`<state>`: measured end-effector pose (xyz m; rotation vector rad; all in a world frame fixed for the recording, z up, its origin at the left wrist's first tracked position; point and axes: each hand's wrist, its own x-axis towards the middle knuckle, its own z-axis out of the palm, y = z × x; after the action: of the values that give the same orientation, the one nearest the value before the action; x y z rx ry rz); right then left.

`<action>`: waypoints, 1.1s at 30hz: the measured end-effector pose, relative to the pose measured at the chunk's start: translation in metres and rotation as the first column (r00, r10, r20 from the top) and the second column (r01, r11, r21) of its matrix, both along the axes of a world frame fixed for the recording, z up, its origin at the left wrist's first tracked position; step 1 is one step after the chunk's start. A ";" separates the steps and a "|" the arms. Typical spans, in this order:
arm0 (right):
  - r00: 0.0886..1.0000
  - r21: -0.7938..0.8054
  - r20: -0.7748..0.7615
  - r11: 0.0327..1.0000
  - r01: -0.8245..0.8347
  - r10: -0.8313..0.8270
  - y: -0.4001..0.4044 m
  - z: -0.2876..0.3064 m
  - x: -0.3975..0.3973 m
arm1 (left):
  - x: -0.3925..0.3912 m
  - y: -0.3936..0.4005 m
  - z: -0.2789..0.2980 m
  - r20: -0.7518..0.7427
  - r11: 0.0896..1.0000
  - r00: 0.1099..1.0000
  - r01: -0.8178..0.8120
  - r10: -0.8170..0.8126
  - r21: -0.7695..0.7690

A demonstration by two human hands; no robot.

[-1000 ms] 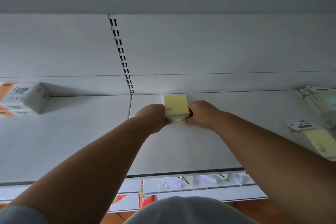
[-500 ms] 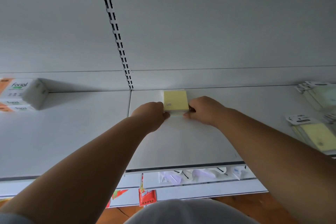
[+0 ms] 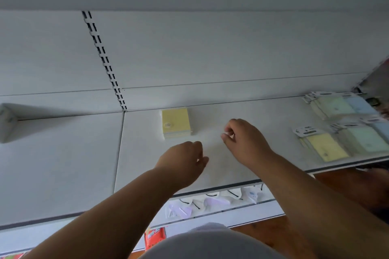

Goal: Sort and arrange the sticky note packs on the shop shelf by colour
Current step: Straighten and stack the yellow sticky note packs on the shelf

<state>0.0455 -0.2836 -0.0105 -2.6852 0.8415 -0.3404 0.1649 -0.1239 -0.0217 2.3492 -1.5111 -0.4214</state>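
Note:
A stack of yellow sticky note packs (image 3: 176,122) stands alone near the back of the white shelf (image 3: 263,143), just right of the slotted upright. My left hand (image 3: 185,159) hovers in front of it, apart from it, fingers loosely curled and holding nothing. My right hand (image 3: 242,139) hangs to the stack's right, also curled and holding nothing. At the shelf's right end lie more packs: a yellow one (image 3: 326,147) at the front, green ones (image 3: 366,139) beside it, and green (image 3: 334,105) and blue (image 3: 360,104) ones behind.
A white tissue box (image 3: 7,121) sits at the far left on the neighbouring shelf board. Below the shelf's front edge hang packets on hooks (image 3: 210,202), and a red packet (image 3: 154,237) shows lower down. The wooden floor is at the lower right.
Both hands have let go of the yellow stack and drawn back toward me; the right hand has shifted right. The view has swung right, showing more of the packs at the shelf's end.

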 end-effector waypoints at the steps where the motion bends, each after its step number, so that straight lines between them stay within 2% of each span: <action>1: 1.000 -0.007 0.004 1.000 0.018 -0.018 -0.006 0.002 -0.012 | -0.009 -0.007 0.000 -0.009 0.999 0.999 0.032 -0.032 -0.013; 5: 0.995 -0.005 -0.014 0.995 0.096 -0.096 -0.038 0.009 -0.061 | -0.046 -0.042 -0.003 -0.029 0.993 0.993 0.117 -0.118 -0.034; 13: 0.977 -0.005 -0.076 0.980 0.198 -0.197 -0.123 0.017 -0.161 | -0.134 -0.141 -0.010 -0.123 0.992 0.984 0.129 -0.129 -0.011; 15: 0.975 -0.033 -0.085 0.979 0.203 -0.205 -0.142 0.017 -0.176 | -0.154 -0.163 -0.009 -0.142 0.994 0.984 0.112 -0.112 -0.013; 19: 0.956 -0.039 -0.213 0.979 0.200 -0.204 -0.168 0.010 -0.197 | -0.187 -0.199 -0.006 -0.218 1.000 0.976 0.020 -0.023 -0.013; 23: 0.937 -0.017 -0.246 0.968 0.251 -0.248 -0.173 0.001 -0.202 | -0.207 -0.224 -0.007 -0.218 0.993 0.971 -0.085 0.101 0.084; 25: 0.918 0.072 -0.254 0.940 0.333 -0.306 -0.175 0.000 -0.200 | -0.212 -0.233 -0.006 -0.235 0.981 0.959 -0.126 0.158 0.144; 29: 0.886 0.375 -0.188 0.802 0.464 -0.425 -0.184 0.005 -0.194 | -0.218 -0.238 -0.004 -0.437 0.952 0.847 -0.266 0.305 0.149; 31: 0.851 0.591 -0.090 0.660 0.464 -0.518 -0.184 0.006 -0.189 | -0.219 -0.227 -0.004 -0.478 0.930 0.803 -0.358 0.355 0.089; 33: 0.808 0.823 -0.003 0.457 0.336 -0.589 -0.176 0.004 -0.182 | -0.212 -0.210 -0.003 -0.529 0.894 0.752 -0.448 0.395 0.031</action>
<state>-0.1361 -0.4599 -0.0061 -1.4725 1.2646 -0.3442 -0.0476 -0.3336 -0.0247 2.1583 -0.7027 -0.7689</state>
